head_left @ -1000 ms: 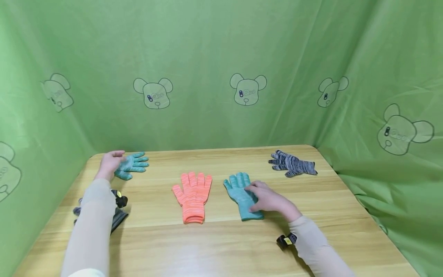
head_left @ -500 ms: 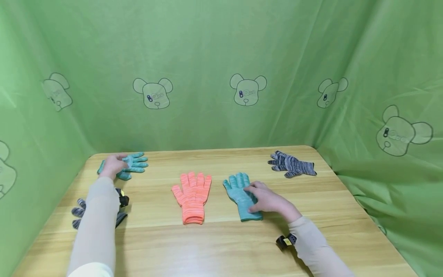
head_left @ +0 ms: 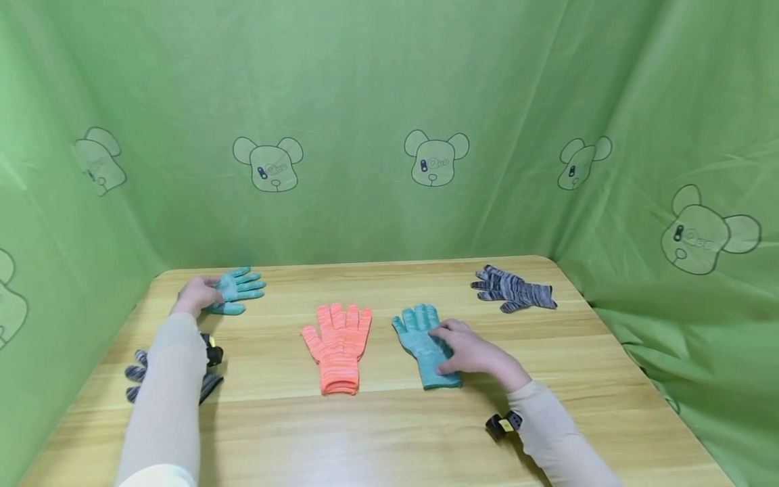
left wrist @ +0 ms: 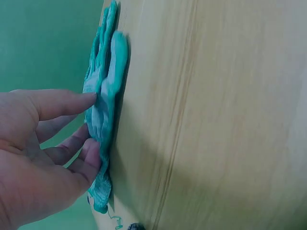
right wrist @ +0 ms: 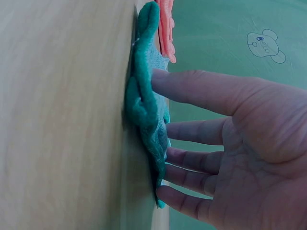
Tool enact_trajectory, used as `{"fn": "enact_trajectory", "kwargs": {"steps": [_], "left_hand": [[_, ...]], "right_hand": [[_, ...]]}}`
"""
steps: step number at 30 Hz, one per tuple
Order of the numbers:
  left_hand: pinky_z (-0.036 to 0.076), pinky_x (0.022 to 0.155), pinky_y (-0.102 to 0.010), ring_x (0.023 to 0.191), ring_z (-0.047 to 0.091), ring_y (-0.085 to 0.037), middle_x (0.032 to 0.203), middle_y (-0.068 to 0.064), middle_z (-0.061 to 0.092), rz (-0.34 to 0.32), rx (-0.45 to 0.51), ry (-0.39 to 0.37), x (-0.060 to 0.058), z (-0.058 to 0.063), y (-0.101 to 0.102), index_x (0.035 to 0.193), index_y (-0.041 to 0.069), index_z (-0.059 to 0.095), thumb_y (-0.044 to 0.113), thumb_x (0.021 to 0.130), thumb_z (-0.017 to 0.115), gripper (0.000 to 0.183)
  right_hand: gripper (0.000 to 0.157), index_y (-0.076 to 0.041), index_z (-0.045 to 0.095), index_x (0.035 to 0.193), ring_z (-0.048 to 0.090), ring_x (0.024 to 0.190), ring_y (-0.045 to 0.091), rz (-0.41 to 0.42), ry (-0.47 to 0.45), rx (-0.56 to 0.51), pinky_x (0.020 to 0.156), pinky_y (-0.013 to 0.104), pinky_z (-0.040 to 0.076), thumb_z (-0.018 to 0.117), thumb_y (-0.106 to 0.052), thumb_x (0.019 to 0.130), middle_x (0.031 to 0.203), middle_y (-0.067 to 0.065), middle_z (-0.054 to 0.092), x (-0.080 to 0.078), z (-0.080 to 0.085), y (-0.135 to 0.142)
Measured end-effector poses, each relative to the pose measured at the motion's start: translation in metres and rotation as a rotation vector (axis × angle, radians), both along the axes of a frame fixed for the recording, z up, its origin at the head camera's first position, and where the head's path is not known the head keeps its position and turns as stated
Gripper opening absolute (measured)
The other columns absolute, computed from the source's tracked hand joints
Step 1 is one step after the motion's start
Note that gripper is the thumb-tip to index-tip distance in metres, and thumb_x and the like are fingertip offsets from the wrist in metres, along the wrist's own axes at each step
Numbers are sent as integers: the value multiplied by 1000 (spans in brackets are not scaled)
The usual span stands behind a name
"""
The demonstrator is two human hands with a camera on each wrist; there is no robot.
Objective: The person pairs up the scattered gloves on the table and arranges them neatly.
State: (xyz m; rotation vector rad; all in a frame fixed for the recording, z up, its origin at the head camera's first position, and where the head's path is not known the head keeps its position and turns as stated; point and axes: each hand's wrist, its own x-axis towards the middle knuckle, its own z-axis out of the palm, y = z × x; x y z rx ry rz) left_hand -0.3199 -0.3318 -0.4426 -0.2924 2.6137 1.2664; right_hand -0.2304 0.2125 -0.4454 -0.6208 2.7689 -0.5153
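At the far left of the table, my left hand (head_left: 197, 295) lies over a teal knit glove (head_left: 240, 287) whose fingers point right. In the left wrist view its thumb and fingertips touch the top of that glove (left wrist: 106, 100), and the fingers are loosely bent. My right hand (head_left: 468, 348) rests on a second teal glove (head_left: 420, 341), right of the middle, with the glove's fingers pointing away from me. The right wrist view shows my thumb and spread fingers against this glove's surface (right wrist: 148, 91), the cuff end nearest the camera.
An orange glove (head_left: 339, 348) lies flat between the hands. One dark striped glove (head_left: 514, 289) is at the back right. Another striped glove (head_left: 209, 385) sits partly hidden under my left forearm. Green curtains (head_left: 365, 203) border the wooden table (head_left: 341, 439) at the back and sides.
My left hand has come down onto the far-left teal glove, which has turned slightly and shifted a little right. My right hand and the other gloves have stayed in place.
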Motion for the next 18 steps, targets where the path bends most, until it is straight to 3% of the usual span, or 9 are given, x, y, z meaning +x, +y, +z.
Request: {"fn": "enact_trajectory", "kwargs": {"steps": [9, 18], "left_hand": [[18, 118, -57, 139, 24, -51, 150, -35, 28, 16, -62, 8, 10, 0, 3, 141, -12, 36, 2, 82, 62, 66], [29, 114, -56, 131, 37, -50, 141, -33, 42, 59, -116, 8, 9, -5, 6, 133, -11, 47, 8, 84, 64, 55]], "right_hand": [[76, -1, 49, 139, 40, 131, 42, 1, -19, -18, 108, 58, 38, 81, -23, 75, 143, 24, 43, 3, 2, -1], [76, -3, 49, 139, 41, 130, 43, 11, 5, -35, 106, 60, 39, 82, -22, 74, 142, 24, 44, 1, 4, 2]]}}
